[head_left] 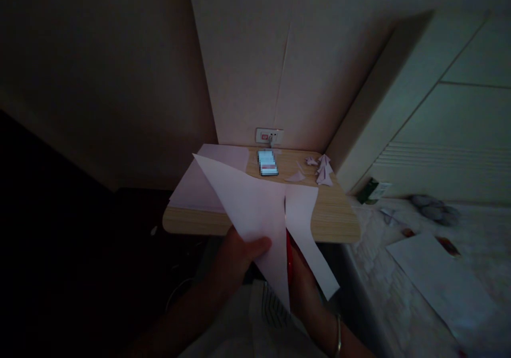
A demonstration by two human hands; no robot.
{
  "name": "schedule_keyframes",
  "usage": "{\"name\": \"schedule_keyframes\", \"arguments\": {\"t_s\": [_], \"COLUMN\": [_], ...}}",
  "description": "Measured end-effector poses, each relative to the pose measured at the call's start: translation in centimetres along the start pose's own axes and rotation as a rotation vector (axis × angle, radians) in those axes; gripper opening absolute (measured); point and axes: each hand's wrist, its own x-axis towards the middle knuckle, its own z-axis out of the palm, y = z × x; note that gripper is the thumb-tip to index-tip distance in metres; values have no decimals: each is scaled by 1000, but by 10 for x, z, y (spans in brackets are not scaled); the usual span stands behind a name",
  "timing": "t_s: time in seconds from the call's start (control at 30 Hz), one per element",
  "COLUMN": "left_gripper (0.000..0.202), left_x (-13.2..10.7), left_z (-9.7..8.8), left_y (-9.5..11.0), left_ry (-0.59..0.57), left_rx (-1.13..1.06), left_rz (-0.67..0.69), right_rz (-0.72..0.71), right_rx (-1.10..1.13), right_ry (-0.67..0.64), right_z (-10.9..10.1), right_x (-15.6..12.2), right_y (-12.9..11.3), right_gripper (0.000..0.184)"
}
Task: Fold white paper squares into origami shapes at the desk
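Over the near edge of the wooden surface [339, 227], the left hand [240, 251] pinches the paper [259, 203] under its thumb, seemingly to keep it steady, while the right hand [305, 286], fingers mostly hidden, holds red scissors [289, 265] along its slit.

Free tabletop [335, 217] at front right, held sheet [255, 198] blocking the middle, phone [268, 164] and folded paper [324, 171] behind, wall [243, 54] beyond

1. Just in front of the wooden table [335, 219], the left hand [247, 250] pinches a white sheet [255, 203].
2. Also in front of the table, the right hand [305, 283] holds red-handled scissors [289, 265] in the sheet's cut.
3. On the table's back middle: phone [267, 163]; left: paper [189, 187]; back right: folded pieces [324, 172].
4. Right of the table: bed [369, 246].
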Motion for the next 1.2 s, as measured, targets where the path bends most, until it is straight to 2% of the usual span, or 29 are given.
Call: {"name": "schedule_keyframes", "arguments": {"t_s": [0.2, 0.33, 0.53, 0.6, 0.97, 1.2], "left_gripper": [51, 52, 54, 52, 51, 51], "left_x": [0, 2, 3, 4, 3, 1], "left_z": [-1, -2, -2, -2, -1, -1], "left_y": [-1, -2, -2, -2, -2, 0], "left_ry": [-24, -20, -17, -7, 17, -10], "left_rx": [10, -3, -9, 3, 16, 13], "left_rz": [14, 24, 26, 24, 11, 23], "right_rz": [-5, -2, -40, -18, 95, 180], "right_rx": [-50, -43, -144, -145, -180, -35], "right_ry": [33, -8, 70, 56, 163, 129], "right_z": [2, 1, 4, 3, -5, 1], "right_x": [1, 1, 1, 2, 1, 0], "right_y": [-3, -1, -8, -8, -2, -2], "right_gripper": [46, 43, 44, 45, 48, 55]}}
